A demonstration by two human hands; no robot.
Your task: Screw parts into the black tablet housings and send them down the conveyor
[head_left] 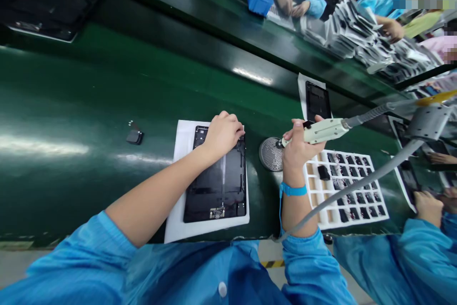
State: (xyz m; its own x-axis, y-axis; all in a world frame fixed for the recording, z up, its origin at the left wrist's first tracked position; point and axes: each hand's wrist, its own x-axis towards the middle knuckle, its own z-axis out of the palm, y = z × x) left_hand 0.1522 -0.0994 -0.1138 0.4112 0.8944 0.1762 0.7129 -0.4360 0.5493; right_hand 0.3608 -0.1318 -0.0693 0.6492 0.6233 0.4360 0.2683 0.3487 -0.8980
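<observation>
A black tablet housing [214,183], with a small circuit board [216,212] at its near edge, lies on a white sheet [174,214] in front of me. My left hand [223,133] rests over its far end, fingers bent together by the far right corner; whatever they hold or press is hidden. Gripped in my right hand [299,149] is a pale electric screwdriver [326,131], lying nearly level with its tip to the left. That tip is at a round metal dish with a perforated top [270,154], partly behind the hand; contact cannot be made out.
A white compartment tray [352,221] with several small black parts stands at right. A loose black part [134,137] lies left. More housings are at far left [50,3] and back right [317,100]. A grey cable [342,193] crosses the tray. Co-workers sit opposite and at right.
</observation>
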